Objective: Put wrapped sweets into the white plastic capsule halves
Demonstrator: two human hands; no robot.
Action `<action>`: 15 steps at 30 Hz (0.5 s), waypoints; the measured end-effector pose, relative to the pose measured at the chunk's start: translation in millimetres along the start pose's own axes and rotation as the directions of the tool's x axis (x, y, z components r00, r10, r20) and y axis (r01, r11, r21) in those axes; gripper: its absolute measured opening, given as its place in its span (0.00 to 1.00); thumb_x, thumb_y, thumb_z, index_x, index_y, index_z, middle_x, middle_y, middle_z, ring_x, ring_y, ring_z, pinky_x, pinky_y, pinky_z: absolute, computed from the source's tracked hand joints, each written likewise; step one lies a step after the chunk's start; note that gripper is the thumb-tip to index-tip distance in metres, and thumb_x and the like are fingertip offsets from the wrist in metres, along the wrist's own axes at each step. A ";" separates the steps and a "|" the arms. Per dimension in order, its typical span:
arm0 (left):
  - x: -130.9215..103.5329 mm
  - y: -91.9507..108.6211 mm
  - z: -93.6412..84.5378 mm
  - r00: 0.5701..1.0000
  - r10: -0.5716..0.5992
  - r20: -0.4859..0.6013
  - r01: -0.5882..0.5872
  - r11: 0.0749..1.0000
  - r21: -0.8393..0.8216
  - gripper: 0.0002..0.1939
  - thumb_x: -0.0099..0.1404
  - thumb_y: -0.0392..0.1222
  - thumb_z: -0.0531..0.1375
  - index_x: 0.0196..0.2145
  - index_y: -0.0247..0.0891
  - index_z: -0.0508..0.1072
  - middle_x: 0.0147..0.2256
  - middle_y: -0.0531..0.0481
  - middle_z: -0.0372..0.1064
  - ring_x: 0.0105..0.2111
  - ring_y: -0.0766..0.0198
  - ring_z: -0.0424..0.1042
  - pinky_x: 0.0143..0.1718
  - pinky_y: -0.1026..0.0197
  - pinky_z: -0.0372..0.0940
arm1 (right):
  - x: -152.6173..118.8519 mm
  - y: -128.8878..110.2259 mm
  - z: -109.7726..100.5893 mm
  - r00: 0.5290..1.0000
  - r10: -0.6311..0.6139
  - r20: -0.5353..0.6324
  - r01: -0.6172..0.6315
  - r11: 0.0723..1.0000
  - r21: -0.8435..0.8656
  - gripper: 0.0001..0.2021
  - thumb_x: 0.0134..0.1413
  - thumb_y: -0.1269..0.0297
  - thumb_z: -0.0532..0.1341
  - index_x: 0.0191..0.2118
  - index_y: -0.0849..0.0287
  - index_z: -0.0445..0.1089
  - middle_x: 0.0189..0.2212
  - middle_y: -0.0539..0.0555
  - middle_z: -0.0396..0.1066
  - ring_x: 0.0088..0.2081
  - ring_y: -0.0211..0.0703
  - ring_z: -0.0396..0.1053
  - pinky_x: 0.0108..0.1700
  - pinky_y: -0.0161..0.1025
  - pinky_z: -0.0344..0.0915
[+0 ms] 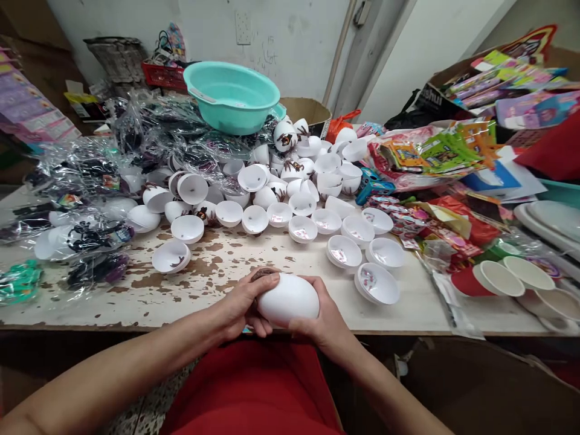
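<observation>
White egg (289, 298) in both hands; egg halves (344, 251) crowd the table (217, 266) beyond.

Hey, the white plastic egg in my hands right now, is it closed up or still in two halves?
Closed. The white egg reads as one whole rounded shell, held between the left hand and right hand; no gap shows.

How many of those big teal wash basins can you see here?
1: the teal basin sits atop the pile of plastic bags at the table's far side. Others may be hidden behind clutter.
</observation>
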State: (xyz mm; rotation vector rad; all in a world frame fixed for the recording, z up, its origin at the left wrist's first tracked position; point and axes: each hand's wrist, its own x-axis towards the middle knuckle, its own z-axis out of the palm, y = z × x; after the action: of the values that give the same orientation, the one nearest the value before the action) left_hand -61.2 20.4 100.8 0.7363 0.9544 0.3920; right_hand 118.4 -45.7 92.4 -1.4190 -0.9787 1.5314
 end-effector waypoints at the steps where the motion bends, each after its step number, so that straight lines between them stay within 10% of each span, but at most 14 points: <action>1: -3.1 -2.9 2.9 1.000 0.017 -0.021 -0.018 1.000 -0.012 0.31 0.59 0.58 0.62 0.55 0.42 0.62 0.28 0.50 0.71 0.11 0.66 0.67 0.08 0.70 0.59 | -3.1 1.2 3.2 1.000 0.007 -0.014 -0.007 1.000 0.017 0.42 0.31 0.50 0.76 0.50 0.54 0.54 0.45 0.58 0.67 0.38 0.52 0.71 0.26 0.39 0.70; 11: -23.4 -15.2 5.0 0.994 0.075 0.078 -0.087 0.983 0.162 0.33 0.55 0.60 0.64 0.53 0.43 0.64 0.34 0.51 0.69 0.12 0.73 0.62 0.10 0.70 0.56 | -37.4 27.4 34.8 0.998 -0.038 -0.055 0.059 0.894 0.444 0.48 0.19 0.47 0.79 0.47 0.50 0.51 0.45 0.59 0.71 0.41 0.59 0.74 0.39 0.49 0.71; 15: -8.6 -17.1 22.9 0.973 0.161 0.167 -0.204 0.938 0.280 0.30 0.51 0.53 0.68 0.49 0.39 0.70 0.40 0.47 0.72 0.36 0.61 0.73 0.34 0.63 0.70 | -48.0 54.6 21.8 0.977 0.033 -0.208 0.061 0.901 0.429 0.53 0.19 0.39 0.76 0.52 0.51 0.50 0.46 0.64 0.72 0.42 0.63 0.74 0.42 0.52 0.70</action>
State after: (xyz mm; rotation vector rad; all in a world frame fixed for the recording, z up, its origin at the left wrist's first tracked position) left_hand -46.7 -5.7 102.1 1.1186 0.8201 0.3568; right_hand 95.4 -110.8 60.9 -1.2154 -0.4757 1.4405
